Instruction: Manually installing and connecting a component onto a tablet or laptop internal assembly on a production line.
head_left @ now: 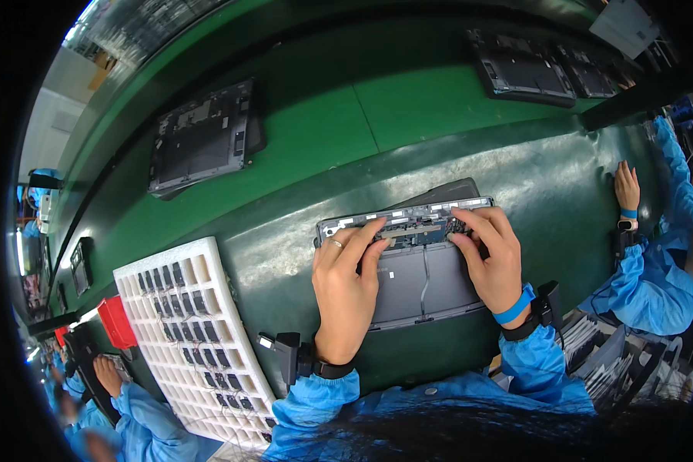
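Here, open laptop chassis (420, 262) flat beneath both hands, fingers (366, 239) outstretched, ungrasping, pressing its top circuit-board strip (412, 229).

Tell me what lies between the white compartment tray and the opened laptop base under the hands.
In the head view, only bare green mat separates the white tray from the laptop base; the left hand rests on the base.

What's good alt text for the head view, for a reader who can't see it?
A person's left hand and right hand press fingertips on the circuit board strip of an opened laptop base on a dark green mat. A white compartment tray of small dark parts lies to the left; more opened units sit on the green belt beyond.
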The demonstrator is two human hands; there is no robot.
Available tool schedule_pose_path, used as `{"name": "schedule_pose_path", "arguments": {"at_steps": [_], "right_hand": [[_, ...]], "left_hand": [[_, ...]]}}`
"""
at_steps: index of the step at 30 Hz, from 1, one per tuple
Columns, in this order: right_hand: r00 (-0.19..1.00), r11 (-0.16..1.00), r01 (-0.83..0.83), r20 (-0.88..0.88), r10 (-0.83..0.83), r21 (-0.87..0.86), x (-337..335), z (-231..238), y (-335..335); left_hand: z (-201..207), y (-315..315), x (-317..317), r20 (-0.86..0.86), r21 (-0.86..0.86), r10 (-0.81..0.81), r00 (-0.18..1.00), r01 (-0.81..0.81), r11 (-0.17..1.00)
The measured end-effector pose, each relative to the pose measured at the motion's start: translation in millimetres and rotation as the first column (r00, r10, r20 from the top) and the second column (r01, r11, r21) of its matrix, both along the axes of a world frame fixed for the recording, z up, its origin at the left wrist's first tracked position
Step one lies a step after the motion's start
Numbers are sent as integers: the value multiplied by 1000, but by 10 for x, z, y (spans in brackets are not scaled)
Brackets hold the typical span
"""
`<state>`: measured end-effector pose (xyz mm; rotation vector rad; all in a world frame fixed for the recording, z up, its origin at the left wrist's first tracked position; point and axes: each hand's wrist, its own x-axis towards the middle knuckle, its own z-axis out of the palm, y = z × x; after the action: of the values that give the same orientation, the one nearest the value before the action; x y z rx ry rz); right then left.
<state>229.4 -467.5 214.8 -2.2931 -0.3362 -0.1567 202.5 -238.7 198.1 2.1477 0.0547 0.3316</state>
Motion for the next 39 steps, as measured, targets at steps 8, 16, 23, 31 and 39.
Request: {"name": "schedule_pose_path", "arguments": {"at_steps": [8, 16, 23, 31, 39], "right_hand": [[1000, 998, 19, -22, -20, -61, 84, 41, 9], [1000, 995, -19, -20, 17, -102, 121, 57, 19], [994, 988, -49, -104, 34, -145, 139, 98, -7], [998, 962, -27, -56, 12, -271, 2, 116, 75], [999, 943, -47, -39, 36, -328, -15, 107, 66]], "left_hand": [[-41, -3, 75, -9, 0, -17, 1000, 17, 1000], [-74, 62, 79, -18, 29, -35, 999, 36, 999], [74, 22, 102, -115, 57, -85, 990, 92, 994], [136, -238, -79, -68, 555, -210, 975, 212, 804], [150, -459, -101, -182, 561, -258, 949, 316, 765]]}}
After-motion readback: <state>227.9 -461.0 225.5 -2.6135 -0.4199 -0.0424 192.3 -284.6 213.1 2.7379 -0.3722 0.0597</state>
